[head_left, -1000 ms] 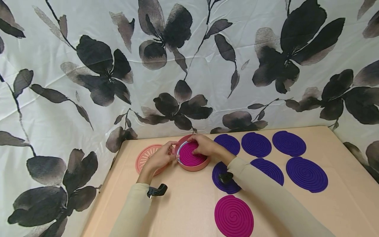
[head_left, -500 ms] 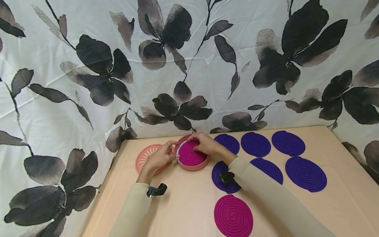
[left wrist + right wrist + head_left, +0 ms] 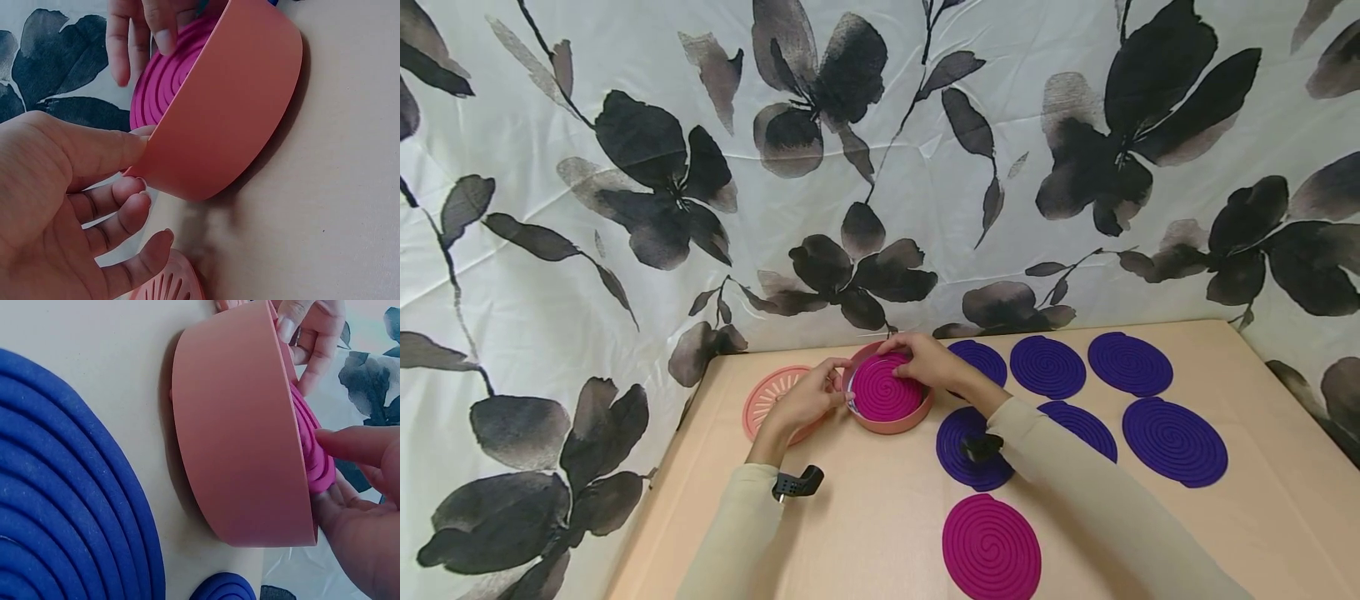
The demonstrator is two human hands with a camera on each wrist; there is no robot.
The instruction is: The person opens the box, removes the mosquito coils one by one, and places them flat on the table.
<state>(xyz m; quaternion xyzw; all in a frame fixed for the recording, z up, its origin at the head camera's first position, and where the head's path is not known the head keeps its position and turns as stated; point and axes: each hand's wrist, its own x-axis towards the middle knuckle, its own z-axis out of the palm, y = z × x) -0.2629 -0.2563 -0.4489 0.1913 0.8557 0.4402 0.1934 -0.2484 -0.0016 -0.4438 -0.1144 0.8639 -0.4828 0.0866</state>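
Note:
A round coral container [image 3: 891, 427] stands near the back edge of the table. My left hand [image 3: 808, 396] pinches its left rim between thumb and fingers, the other fingers loosely bent in the left wrist view. A pink spiral coaster [image 3: 882, 392] sits within the rim, part of it rising above the wall in the right wrist view [image 3: 306, 425]. With thumb on its face and fingers at its far edge, my right hand [image 3: 925, 367] holds this coaster. The container's floor is hidden. Left of it lies a coral slotted lid [image 3: 767, 398], partly under my left hand.
Several dark blue spiral coasters [image 3: 1176, 442] lie in rows to the right, some partly beneath my right arm. Another pink spiral coaster [image 3: 991, 546] lies at the front. A floral cloth [image 3: 970, 275] hangs behind the table [image 3: 865, 517].
My right hand has shifted slightly, and the pink coaster with it; the pale strip at the coaster's left edge shows less now. The left hand keeps its place on the rim.

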